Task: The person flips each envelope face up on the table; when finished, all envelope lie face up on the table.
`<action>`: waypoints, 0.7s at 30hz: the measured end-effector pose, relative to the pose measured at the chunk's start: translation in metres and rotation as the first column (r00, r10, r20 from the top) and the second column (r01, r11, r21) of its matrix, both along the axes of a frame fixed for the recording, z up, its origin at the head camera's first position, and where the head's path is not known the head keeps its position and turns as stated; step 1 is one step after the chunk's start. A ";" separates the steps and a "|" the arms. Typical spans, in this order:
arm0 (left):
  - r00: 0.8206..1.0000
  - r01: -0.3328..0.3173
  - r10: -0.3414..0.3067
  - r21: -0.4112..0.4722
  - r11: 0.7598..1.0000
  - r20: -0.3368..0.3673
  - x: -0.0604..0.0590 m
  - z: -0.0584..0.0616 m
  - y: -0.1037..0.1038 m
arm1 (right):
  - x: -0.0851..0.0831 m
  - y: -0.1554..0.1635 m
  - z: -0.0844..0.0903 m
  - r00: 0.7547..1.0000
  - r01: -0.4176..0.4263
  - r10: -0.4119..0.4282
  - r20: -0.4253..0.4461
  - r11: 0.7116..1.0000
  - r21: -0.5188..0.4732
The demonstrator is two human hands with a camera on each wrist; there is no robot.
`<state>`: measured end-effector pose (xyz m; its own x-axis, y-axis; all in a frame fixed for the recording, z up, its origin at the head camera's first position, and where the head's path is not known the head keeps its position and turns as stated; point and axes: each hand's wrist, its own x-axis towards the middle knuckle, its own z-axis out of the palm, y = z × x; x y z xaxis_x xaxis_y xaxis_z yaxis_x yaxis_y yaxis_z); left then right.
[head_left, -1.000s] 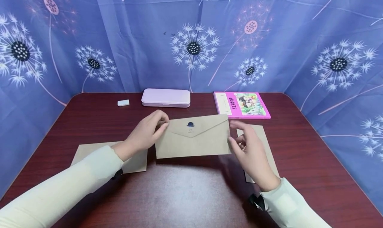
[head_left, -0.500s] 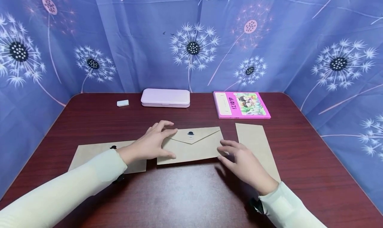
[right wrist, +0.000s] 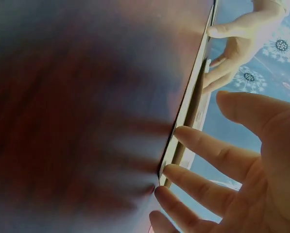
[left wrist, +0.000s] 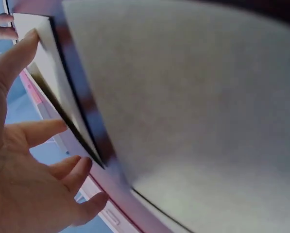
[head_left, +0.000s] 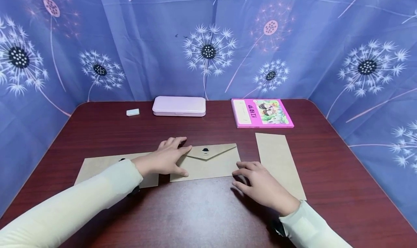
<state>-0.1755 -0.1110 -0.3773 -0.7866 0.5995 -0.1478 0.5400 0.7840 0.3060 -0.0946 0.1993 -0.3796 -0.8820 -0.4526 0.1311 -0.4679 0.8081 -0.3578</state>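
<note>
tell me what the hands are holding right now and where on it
Nothing is gripped. The kraft envelope lies flat on the table; the left hand rests on its left end, the right hand touches its lower right corner with straight fingers.

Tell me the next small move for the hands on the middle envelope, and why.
Probably press the flap flat: the envelope lies on the table, flap folded over, with the left hand and right hand open at its two ends.

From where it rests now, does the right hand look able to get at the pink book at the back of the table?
Probably yes. The right hand lies open by the middle envelope; between it and the pink book there is only a flat brown envelope and bare table.
</note>
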 end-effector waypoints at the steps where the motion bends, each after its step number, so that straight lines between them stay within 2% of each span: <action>1: 1.000 0.007 -0.007 -0.011 1.000 0.010 0.000 0.002 0.001 | 0.001 0.000 0.000 1.000 0.006 -0.006 -0.011 1.000 0.013; 4: 0.999 0.024 -0.023 -0.040 0.999 0.022 -0.003 0.009 0.005 | 0.003 0.004 0.002 0.995 0.086 -0.082 -0.062 0.993 0.075; 6: 0.999 0.032 -0.032 -0.048 0.998 0.003 -0.006 0.015 0.011 | 0.005 0.008 0.005 0.982 0.181 -0.171 -0.078 0.972 0.151; 9: 0.996 0.065 -0.068 -0.042 0.997 -0.066 -0.014 0.022 0.030 | 0.009 0.016 0.011 0.946 0.323 -0.317 -0.070 0.897 0.302; 12: 0.980 0.140 -0.149 -0.074 0.987 -0.132 -0.021 0.028 0.059 | 0.012 0.024 0.014 0.906 0.393 -0.422 -0.033 0.811 0.433; 14: 0.960 0.208 -0.225 -0.113 0.971 -0.167 -0.026 0.028 0.082 | 0.014 0.029 0.016 0.884 0.417 -0.467 -0.019 0.768 0.486; 17: 0.919 0.309 -0.342 -0.177 0.934 -0.197 -0.031 0.029 0.118 | 0.017 0.035 0.017 0.862 0.433 -0.507 -0.010 0.726 0.534; 21: 0.860 0.399 -0.461 -0.274 0.875 -0.220 -0.039 0.024 0.159 | 0.020 0.038 0.017 0.852 0.441 -0.523 -0.020 0.699 0.563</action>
